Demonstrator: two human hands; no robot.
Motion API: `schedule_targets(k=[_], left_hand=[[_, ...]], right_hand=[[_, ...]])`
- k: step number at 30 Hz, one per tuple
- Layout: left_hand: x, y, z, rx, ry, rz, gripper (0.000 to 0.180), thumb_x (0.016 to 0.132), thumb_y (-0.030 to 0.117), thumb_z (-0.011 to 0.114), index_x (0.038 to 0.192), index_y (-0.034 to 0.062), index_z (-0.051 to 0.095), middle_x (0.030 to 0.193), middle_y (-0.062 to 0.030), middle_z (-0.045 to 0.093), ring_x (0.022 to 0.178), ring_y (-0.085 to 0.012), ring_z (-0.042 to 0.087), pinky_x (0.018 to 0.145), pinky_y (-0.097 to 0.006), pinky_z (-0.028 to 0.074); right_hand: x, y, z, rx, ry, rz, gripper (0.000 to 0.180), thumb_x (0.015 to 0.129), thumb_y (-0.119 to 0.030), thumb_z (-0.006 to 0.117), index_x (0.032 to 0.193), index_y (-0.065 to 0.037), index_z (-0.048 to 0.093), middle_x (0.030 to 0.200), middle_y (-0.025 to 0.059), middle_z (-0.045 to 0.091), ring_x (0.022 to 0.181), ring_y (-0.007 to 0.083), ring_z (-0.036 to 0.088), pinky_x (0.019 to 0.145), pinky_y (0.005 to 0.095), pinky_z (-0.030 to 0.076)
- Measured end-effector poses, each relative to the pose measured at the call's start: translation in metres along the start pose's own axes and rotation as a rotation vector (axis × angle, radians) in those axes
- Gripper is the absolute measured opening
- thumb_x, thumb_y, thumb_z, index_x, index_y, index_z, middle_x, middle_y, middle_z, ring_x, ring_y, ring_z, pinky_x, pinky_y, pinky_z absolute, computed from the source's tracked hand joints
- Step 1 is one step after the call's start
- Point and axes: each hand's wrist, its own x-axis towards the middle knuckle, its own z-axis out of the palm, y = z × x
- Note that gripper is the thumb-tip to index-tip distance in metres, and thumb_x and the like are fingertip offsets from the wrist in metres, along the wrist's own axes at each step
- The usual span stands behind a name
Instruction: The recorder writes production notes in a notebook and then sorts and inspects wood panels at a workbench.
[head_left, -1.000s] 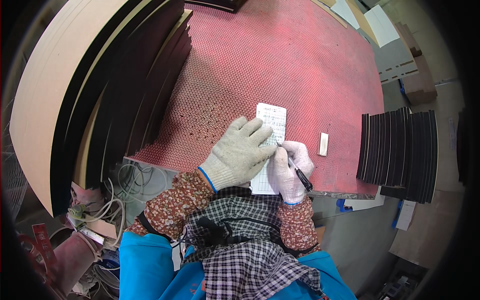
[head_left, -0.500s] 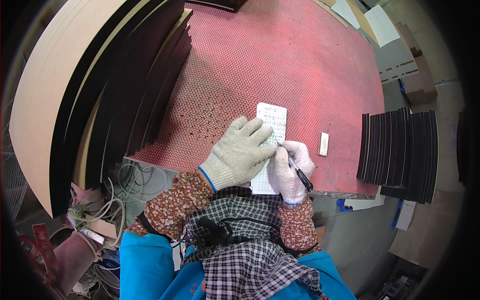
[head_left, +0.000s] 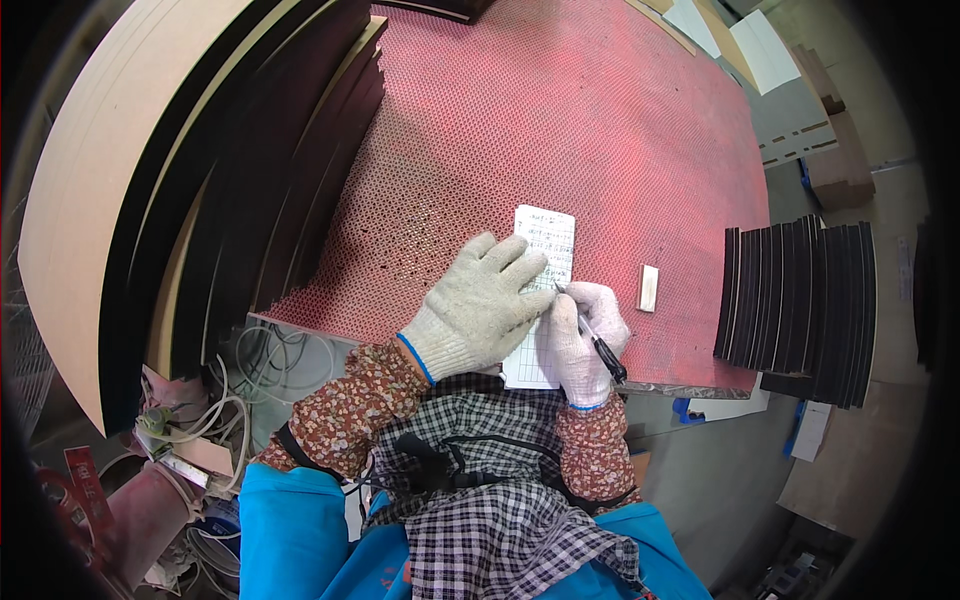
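A narrow white notepad [head_left: 548, 235] with ruled lines and handwriting lies on the red perforated mat [head_left: 600, 130], close to the near edge. My left hand [head_left: 480, 300], in a pale knit glove with a blue cuff, rests flat across the pad's left side with its fingers stretched out, covering part of the page. In my gloved right hand [head_left: 588, 340] is a black and clear pen [head_left: 607, 358], its tip down on the page beside my left fingertips. A small pale block [head_left: 648, 288] sits on the mat to the right of that hand.
Tall curved panels with dark edges [head_left: 240, 180] stand along the left side. At the right edge is a stack of dark-edged boards [head_left: 795, 300]. Pale hoses [head_left: 235, 420] tangle below the table at lower left. White sheets [head_left: 765, 55] lie at the far right.
Hardly anything differs. My right hand and the pen have shifted very slightly at the page; my left hand stays in place.
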Motion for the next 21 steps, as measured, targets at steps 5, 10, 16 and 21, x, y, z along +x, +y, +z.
schedule_targets(k=[5,10,16,21], left_hand=[[0.0004,0.0003,-0.0013,-0.002,-0.006,-0.003,0.036,0.084,0.024,0.074,0.119,0.0132,0.075,0.126,-0.0087,0.064,0.125,-0.0298,0.057,0.103,-0.048,0.046],[0.0009,0.0012,-0.0021,-0.013,-0.025,-0.017,0.035,0.085,0.023,0.073,0.118,0.0138,0.076,0.126,-0.0082,0.064,0.126,-0.0295,0.057,0.104,-0.047,0.045],[-0.0002,0.0006,-0.0003,-0.014,-0.007,-0.018,0.033,0.085,0.023,0.072,0.117,0.0141,0.078,0.13,-0.0081,0.065,0.127,-0.0296,0.057,0.105,-0.048,0.045],[0.0005,0.001,-0.0014,-0.012,-0.023,-0.021,0.034,0.086,0.023,0.072,0.119,0.0143,0.078,0.131,-0.0085,0.065,0.129,-0.0302,0.057,0.106,-0.048,0.045]], right_hand=[[-0.0016,0.003,0.0009,0.042,-0.004,0.043,0.015,0.1,-0.015,0.07,0.105,-0.001,0.07,0.079,0.0125,0.074,0.069,0.0199,0.075,0.062,0.0356,0.059],[-0.0023,0.0056,0.0026,0.031,0.026,0.029,0.015,0.099,-0.015,0.071,0.105,-0.001,0.071,0.079,0.0123,0.074,0.068,0.0203,0.075,0.062,0.0356,0.059],[-0.0024,0.0067,0.0029,0.033,0.022,0.043,0.015,0.099,-0.014,0.071,0.105,-0.001,0.071,0.078,0.0123,0.074,0.068,0.02,0.075,0.062,0.0354,0.059],[-0.0025,0.0082,0.0029,0.058,0.017,0.043,0.016,0.1,-0.015,0.071,0.107,-0.001,0.07,0.077,0.0121,0.074,0.067,0.0192,0.075,0.061,0.0346,0.059]])
